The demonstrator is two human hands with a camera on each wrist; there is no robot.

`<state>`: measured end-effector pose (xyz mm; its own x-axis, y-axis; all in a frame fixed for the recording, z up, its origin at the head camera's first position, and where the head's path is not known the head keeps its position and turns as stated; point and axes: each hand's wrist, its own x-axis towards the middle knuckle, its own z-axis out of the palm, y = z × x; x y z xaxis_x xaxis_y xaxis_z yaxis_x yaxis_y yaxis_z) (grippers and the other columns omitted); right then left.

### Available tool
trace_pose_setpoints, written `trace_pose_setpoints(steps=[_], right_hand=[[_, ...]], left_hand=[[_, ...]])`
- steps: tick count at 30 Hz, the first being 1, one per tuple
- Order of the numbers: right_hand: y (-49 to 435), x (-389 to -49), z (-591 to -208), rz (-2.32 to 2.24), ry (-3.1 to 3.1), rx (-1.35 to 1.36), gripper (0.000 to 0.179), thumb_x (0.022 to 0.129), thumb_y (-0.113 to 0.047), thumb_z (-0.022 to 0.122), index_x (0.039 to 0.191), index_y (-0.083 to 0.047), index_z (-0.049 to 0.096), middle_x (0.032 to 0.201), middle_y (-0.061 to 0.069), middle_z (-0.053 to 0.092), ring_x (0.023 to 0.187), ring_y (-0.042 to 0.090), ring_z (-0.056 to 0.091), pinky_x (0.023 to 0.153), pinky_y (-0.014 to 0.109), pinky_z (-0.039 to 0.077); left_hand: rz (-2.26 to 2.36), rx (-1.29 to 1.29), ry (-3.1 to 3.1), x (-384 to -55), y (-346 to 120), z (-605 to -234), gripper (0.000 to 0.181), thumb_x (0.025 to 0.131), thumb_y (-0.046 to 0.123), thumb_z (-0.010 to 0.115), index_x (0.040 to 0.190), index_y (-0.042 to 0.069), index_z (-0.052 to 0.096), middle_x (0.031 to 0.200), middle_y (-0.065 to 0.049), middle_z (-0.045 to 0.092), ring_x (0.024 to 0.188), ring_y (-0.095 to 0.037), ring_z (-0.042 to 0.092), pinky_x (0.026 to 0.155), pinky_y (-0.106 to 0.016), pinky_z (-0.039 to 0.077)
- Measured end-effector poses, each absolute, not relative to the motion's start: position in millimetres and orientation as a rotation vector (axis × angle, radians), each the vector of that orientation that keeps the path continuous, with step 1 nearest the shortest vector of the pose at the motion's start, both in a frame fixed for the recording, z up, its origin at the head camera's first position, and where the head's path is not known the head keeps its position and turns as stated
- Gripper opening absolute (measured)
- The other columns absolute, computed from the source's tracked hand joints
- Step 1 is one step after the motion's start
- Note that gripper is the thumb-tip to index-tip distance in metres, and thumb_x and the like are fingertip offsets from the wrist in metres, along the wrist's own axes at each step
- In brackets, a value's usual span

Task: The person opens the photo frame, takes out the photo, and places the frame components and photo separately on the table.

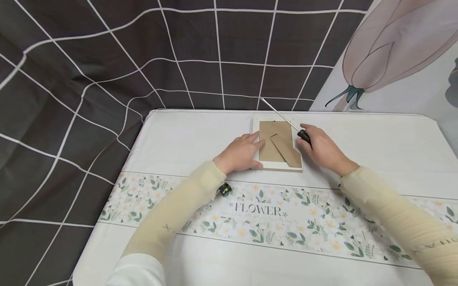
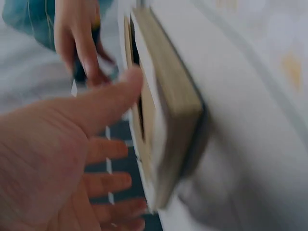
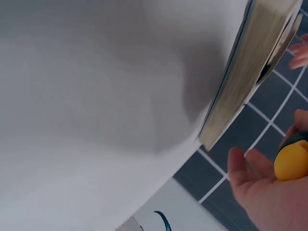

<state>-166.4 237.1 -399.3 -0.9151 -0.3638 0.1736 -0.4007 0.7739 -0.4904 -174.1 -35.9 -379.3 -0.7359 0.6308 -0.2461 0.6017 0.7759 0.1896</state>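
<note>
A picture frame (image 1: pixel 277 165) lies face down on the table, its brown backing board (image 1: pixel 267 149) and folded easel stand (image 1: pixel 288 150) facing up. At its left side is my left hand (image 1: pixel 240 154), fingers spread loosely, with the fingertips over the border. In the left wrist view the thumb (image 2: pixel 113 98) reaches over the frame's edge. My right hand (image 1: pixel 323 150) grips a screwdriver (image 1: pixel 280 114) by its black handle, just right of the frame. The metal shaft points up and left across the frame's far corner. A yellow handle end (image 3: pixel 291 161) shows in the right wrist view.
A white cloth (image 1: pixel 193 139) with a floral band and the word FLOWER covers the table. Beside the left sleeve sits a small black object (image 1: pixel 225 189) with a yellow-green mark. A dark curtain (image 1: pixel 193 47) with white grid lines hangs behind the table's far edge.
</note>
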Motion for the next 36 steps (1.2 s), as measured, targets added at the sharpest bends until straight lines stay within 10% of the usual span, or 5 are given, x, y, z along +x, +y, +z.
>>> trace_pose_setpoints(steps=[4,15,23,36], right_hand=[[236.1,-185.1,-399.9,0.735,-2.865,0.769,0.021,0.102,-0.012,0.058,0.099,0.008,0.054,0.145,0.036,0.044,0.134,0.051,0.041,0.111,0.058,0.031],[225.5,-220.1,-402.6,0.455,-2.983,0.848,0.049,0.104,-0.017,0.056,0.136,0.018,0.044,0.145,0.038,0.041,0.133,0.055,0.039,0.112,0.06,0.031],[220.5,-229.2,-414.8,0.406,-2.909,0.904,0.024,0.101,-0.012,0.06,0.101,0.01,0.051,0.091,0.029,0.06,0.098,0.049,0.061,0.086,0.058,0.051],[213.8,-226.8,-419.8,0.28,-2.9,0.834,0.038,0.103,-0.012,0.055,0.12,0.021,0.046,0.124,0.047,0.052,0.123,0.056,0.051,0.107,0.058,0.04]], left_hand=[[0.053,0.955,2.726,-143.5,-30.7,-375.4,0.085,0.09,0.052,0.071,0.156,0.011,0.038,0.165,-0.018,0.021,0.147,-0.043,0.027,0.118,-0.051,0.029],[-0.188,1.029,2.731,-94.2,-16.5,-390.6,0.09,0.089,0.057,0.069,0.158,0.013,0.033,0.162,-0.022,0.026,0.146,-0.041,0.03,0.117,-0.045,0.031],[-0.253,1.104,2.717,-88.4,-12.4,-396.1,0.092,0.088,0.058,0.068,0.158,0.009,0.033,0.158,-0.028,0.031,0.146,-0.042,0.03,0.12,-0.045,0.025],[-0.39,1.05,2.714,-87.5,-10.0,-392.2,0.089,0.094,0.06,0.059,0.153,-0.002,0.037,0.159,-0.024,0.03,0.147,-0.039,0.03,0.121,-0.046,0.024]])
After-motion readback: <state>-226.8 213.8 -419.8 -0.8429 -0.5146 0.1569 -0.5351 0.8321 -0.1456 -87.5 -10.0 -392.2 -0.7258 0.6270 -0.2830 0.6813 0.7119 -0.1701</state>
